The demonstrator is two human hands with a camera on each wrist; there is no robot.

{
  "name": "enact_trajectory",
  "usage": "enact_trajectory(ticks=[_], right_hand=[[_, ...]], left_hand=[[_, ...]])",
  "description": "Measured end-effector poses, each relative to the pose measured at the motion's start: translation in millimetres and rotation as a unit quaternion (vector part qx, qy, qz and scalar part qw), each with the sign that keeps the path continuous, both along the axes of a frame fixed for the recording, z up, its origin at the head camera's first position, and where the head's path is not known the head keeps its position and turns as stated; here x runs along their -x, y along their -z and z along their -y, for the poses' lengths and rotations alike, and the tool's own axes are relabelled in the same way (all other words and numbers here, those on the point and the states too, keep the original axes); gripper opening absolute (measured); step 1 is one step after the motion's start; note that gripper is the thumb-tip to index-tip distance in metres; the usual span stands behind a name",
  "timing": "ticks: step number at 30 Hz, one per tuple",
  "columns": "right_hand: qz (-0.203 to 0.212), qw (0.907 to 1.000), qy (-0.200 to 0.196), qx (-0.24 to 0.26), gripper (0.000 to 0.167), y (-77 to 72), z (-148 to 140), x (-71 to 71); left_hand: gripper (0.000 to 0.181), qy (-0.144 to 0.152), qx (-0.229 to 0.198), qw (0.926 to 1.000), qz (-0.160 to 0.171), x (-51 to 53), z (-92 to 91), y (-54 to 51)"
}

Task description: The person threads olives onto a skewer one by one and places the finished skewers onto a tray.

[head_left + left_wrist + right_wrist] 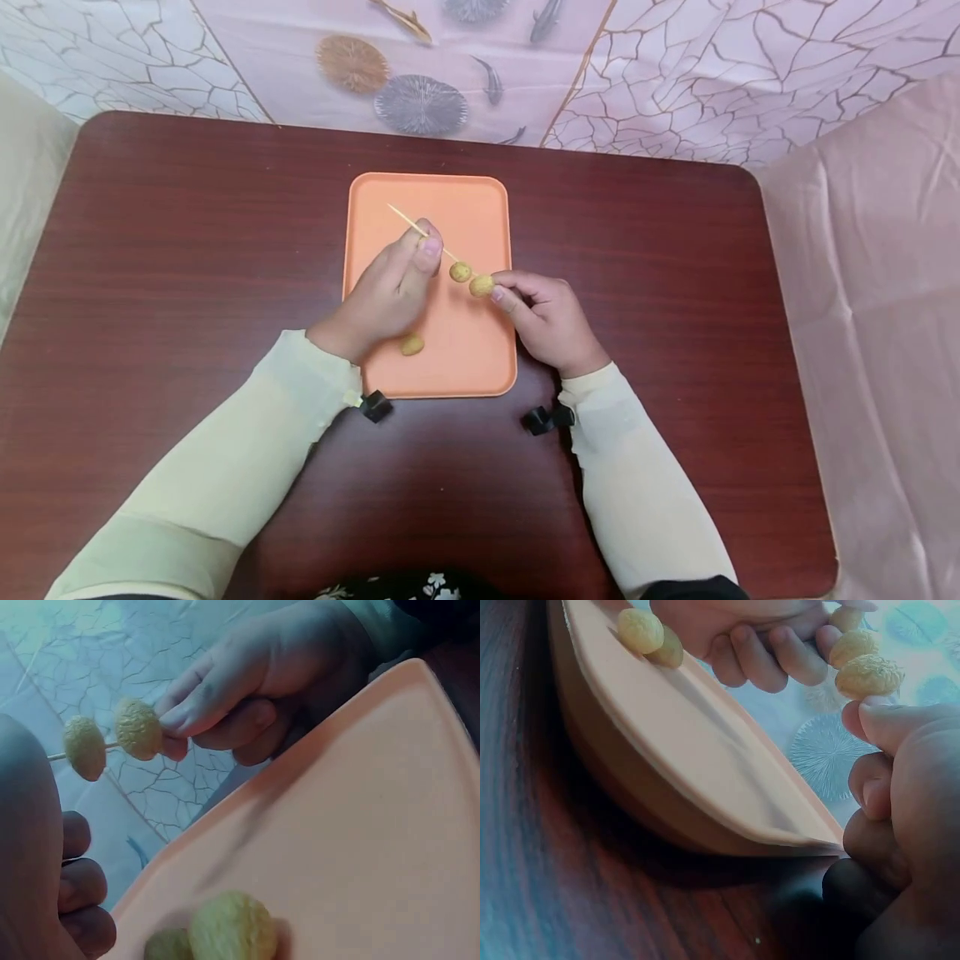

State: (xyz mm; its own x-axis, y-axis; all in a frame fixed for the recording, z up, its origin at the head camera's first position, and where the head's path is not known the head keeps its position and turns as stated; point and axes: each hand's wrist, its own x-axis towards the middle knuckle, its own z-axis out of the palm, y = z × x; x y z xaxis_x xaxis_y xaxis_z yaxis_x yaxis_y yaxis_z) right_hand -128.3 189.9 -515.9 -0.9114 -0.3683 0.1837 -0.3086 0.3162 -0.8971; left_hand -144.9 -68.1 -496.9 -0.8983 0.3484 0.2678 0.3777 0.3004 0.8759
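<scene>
A thin wooden skewer (405, 218) slants over the orange tray (472, 367), gripped by my left hand (393, 287). Its pointed end sticks out beyond that hand at the upper left. Two small, wrinkled yellow-brown balls stand close together along the skewer between the hands. The inner ball (461, 272) is nearer my left hand, and the outer ball (482, 286) is pinched between thumb and forefinger of my right hand (551, 321). In the right wrist view, another yellowish ball (847, 616) shows partly behind the left fingers.
Below the left hand, a loose pale yellow ball (232, 930) lies on the tray against a darker one (166, 945). The tray's raised rim (435, 395) sits on a dark red-brown table (660, 275). Patterned cloth (675, 83) hangs behind the table.
</scene>
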Motion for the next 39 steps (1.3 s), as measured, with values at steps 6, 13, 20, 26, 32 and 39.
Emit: enact_trajectory(ticks=[6, 13, 20, 26, 32, 39], right_hand=[[0.007, 1.0, 0.006, 0.0, 0.015, -0.6, 0.9, -0.6], [0.005, 0.9999, 0.01, 0.007, 0.015, 0.8, 2.1, -0.5], [0.006, 0.9998, 0.01, 0.013, 0.016, 1.6, 3.1, -0.4], [0.006, 0.9998, 0.01, 0.019, 0.016, 1.2, 3.8, -0.3], [0.014, 0.9993, 0.022, 0.028, 0.015, -1.2, 2.8, 0.0], [0.034, 0.9966, 0.043, 0.062, 0.017, -1.4, -1.1, 1.1]], left_hand=[[0.034, 0.009, 0.024, 0.9995, 0.02, 0.6, 4.3, -2.9], [0.042, -0.007, 0.085, 0.9943, 0.063, -3.4, -0.1, -6.7], [0.049, -0.008, 0.129, 0.9882, 0.081, -5.8, -4.9, -10.3], [0.05, -0.012, 0.141, 0.985, 0.098, -7.3, -6.0, -12.2], [0.054, -0.014, 0.155, 0.9811, 0.116, -6.9, -2.8, -17.9], [0.041, -0.023, 0.134, 0.9802, 0.144, -0.1, 17.5, -32.9]])
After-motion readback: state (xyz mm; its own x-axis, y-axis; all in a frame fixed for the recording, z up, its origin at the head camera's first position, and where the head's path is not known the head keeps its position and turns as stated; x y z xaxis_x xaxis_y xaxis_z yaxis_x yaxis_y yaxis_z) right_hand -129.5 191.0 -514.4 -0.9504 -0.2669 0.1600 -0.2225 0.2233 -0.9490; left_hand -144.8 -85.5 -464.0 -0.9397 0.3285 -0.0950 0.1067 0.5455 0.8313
